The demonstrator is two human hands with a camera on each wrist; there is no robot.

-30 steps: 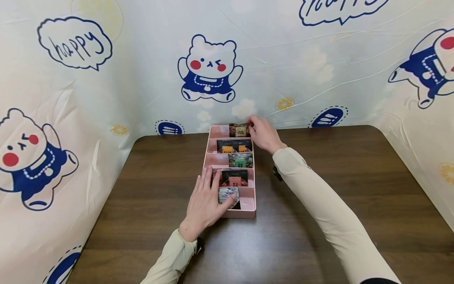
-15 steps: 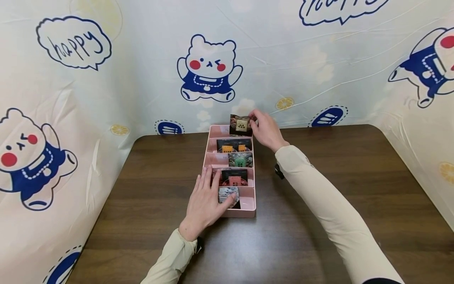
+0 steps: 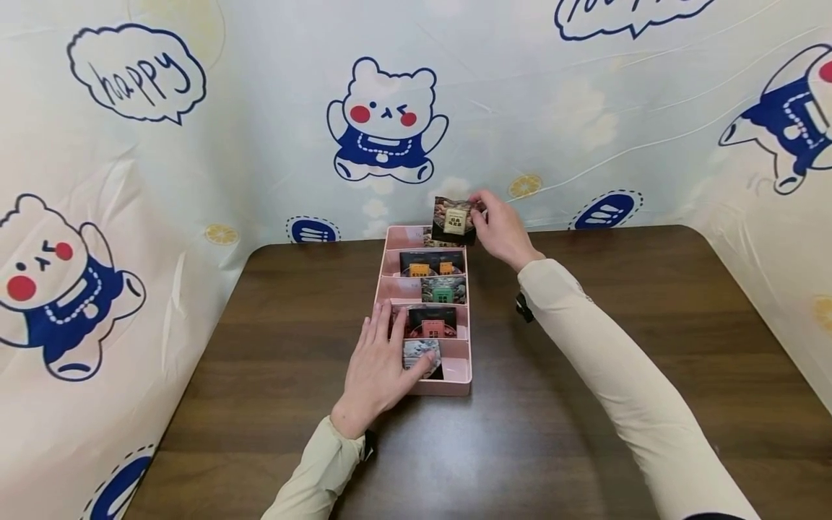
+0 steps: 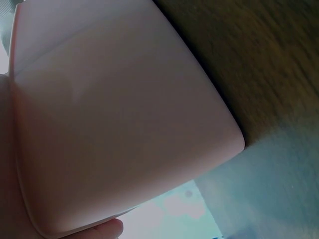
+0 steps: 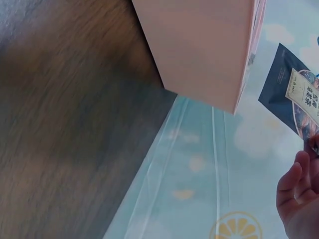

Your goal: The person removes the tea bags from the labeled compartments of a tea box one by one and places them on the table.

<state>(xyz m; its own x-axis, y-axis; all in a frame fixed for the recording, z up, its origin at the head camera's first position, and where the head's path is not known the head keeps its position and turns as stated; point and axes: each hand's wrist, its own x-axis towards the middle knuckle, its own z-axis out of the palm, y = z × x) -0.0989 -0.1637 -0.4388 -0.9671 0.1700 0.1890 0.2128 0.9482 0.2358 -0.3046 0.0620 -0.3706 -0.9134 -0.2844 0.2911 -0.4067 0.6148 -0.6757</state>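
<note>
In the head view my right hand (image 3: 505,230) pinches the upper right corner of a dark tea sachet (image 3: 454,222) with a beige label. The sachet is raised over the far end of a long pink divided box (image 3: 439,388). The right wrist view shows the same sachet (image 5: 285,84) past the box's side wall (image 5: 204,45), fingertips at its edge. My left hand (image 3: 379,367) lies over the near left part of the box, fingers extended, thumb across the nearest compartment. A fingertip (image 4: 112,227) shows beside the box wall (image 4: 119,109) in the left wrist view.
Compartments hold other sachets: one with a beige label (image 3: 445,244) at the far end, orange-labelled ones (image 3: 419,269), a green one (image 3: 443,294), a red one (image 3: 433,328) and a pale one (image 3: 421,354). A printed cloth (image 3: 507,108) hangs behind the brown table (image 3: 585,303).
My right hand has lifted the beige-labelled sachet up out of the far compartment and moved slightly right, exposing another sachet behind. The left hand stays on the box.
</note>
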